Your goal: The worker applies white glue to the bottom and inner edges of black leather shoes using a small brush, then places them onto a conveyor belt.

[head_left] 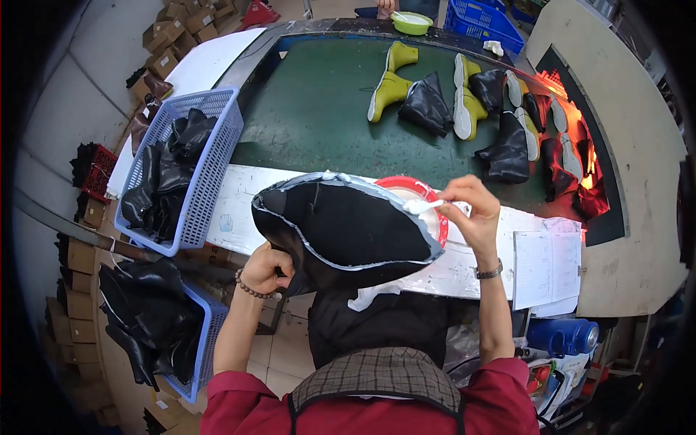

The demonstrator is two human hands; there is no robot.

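Note:
My left hand [267,271] is closed on the lower left part of a black boot upper [355,225], whose open underside faces up. A pale grey-white band of wet-looking paste runs round most of its edge. My right hand [475,212] pinches a small white brush [429,206], its white-coated head close to the upper's right edge; whether they touch I cannot tell. Behind the upper, partly hidden by it, a red-rimmed bowl [443,230] with pale contents stands on the white work ledge [464,268].
A green conveyor belt [312,109] carries yellow boots [391,87] and black uppers [426,105] toward a glowing heater opening [591,170]. Blue baskets [210,196] of black uppers stand at left. An open notebook [544,268] and a blue flask [562,336] are at right.

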